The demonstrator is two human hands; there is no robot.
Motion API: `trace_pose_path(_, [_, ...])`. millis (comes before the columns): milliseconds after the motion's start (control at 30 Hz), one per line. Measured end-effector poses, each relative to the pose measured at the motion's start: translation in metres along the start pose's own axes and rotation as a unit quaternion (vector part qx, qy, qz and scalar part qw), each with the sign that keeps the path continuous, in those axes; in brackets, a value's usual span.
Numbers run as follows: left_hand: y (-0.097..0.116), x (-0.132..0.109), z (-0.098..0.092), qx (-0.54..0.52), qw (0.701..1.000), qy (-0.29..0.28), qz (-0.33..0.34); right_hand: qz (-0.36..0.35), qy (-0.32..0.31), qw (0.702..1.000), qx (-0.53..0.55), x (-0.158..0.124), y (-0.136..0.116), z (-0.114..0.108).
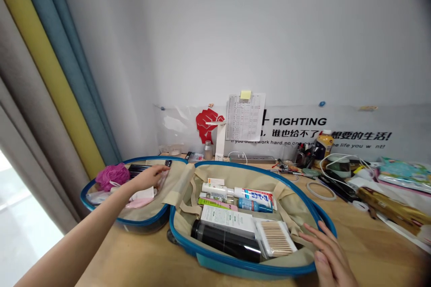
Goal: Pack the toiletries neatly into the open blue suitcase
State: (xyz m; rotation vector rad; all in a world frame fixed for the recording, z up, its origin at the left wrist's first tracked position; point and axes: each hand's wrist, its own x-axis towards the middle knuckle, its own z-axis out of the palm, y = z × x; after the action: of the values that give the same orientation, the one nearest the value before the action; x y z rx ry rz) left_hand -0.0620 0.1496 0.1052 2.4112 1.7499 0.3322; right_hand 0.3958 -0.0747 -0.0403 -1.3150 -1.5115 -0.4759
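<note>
An open suitcase with blue rims lies in two halves. Over its left half (128, 222) is my left hand (151, 176), fingers bent together at a slim item with a dark top (168, 163) that I cannot make out. Beside that hand are a pink bath puff (112, 176) and a pale pink packet (139, 202). My right hand (332, 253) is open, fingers apart at the rim of the right half (262, 265). Inside that half lie a toothpaste tube (254, 195), a blue bottle (255, 205), a white box (227, 219), a black cylinder (225, 240) and a pack of cotton swabs (276, 237).
Behind the suitcase stand a white lamp (220, 142) and a small jar (208, 150). To the right are a drink bottle (323, 147), a white ring (321, 191), cables and a gold packet (392, 206). Curtains (63, 67) hang at left.
</note>
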Motion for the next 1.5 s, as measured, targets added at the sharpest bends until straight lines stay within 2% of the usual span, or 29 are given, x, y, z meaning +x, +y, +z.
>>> trace_pose_path(100, [-0.039, -0.01, 0.005, 0.001, 0.998, -0.05, -0.034, -0.001, 0.002, 1.0, 0.001, 0.0, 0.0, 0.001])
trace_pose_path(167, [-0.057, -0.016, 0.009, 0.003, 0.996, -0.071, -0.05, -0.005, 0.003, 1.0, 0.0, 0.001, 0.001, 0.001])
trace_pose_path(333, [-0.08, -0.026, 0.011, 0.005, 0.992, -0.113, -0.056, -0.013, 0.001, 1.0, 0.001, 0.003, -0.002, 0.001])
trace_pose_path(633, [-0.086, -0.028, 0.011, 0.022, 0.987, -0.146, -0.065, -0.025, 0.001, 1.0, -0.001, 0.004, -0.002, 0.0])
trace_pose_path(800, [-0.082, -0.032, 0.01, 0.026, 0.99, -0.121, -0.066, -0.021, 0.0, 1.0, 0.001, 0.003, -0.003, 0.0])
trace_pose_path(933, [-0.075, -0.034, 0.003, 0.014, 0.995, -0.082, -0.059, -0.02, -0.002, 1.0, 0.003, 0.002, -0.004, 0.001])
trace_pose_path(1067, [-0.054, -0.027, -0.012, -0.024, 0.999, -0.025, -0.023, -0.016, -0.001, 1.0, 0.0, 0.001, -0.003, 0.001])
trace_pose_path(1167, [-0.021, -0.018, -0.02, -0.063, 0.998, 0.0, 0.031, -0.013, 0.002, 1.0, 0.001, 0.002, -0.002, 0.0])
trace_pose_path(1233, [0.009, -0.011, -0.02, -0.081, 0.994, -0.008, 0.075, -0.012, 0.001, 1.0, 0.002, 0.002, -0.002, 0.0])
trace_pose_path(1367, [0.069, 0.006, -0.003, -0.09, 0.98, -0.072, 0.162, -0.009, 0.002, 1.0, 0.004, 0.002, -0.003, 0.0])
trace_pose_path(1500, [0.108, 0.029, 0.029, -0.07, 0.965, -0.142, 0.209, -0.015, 0.001, 1.0, -0.003, 0.003, -0.005, 0.0])
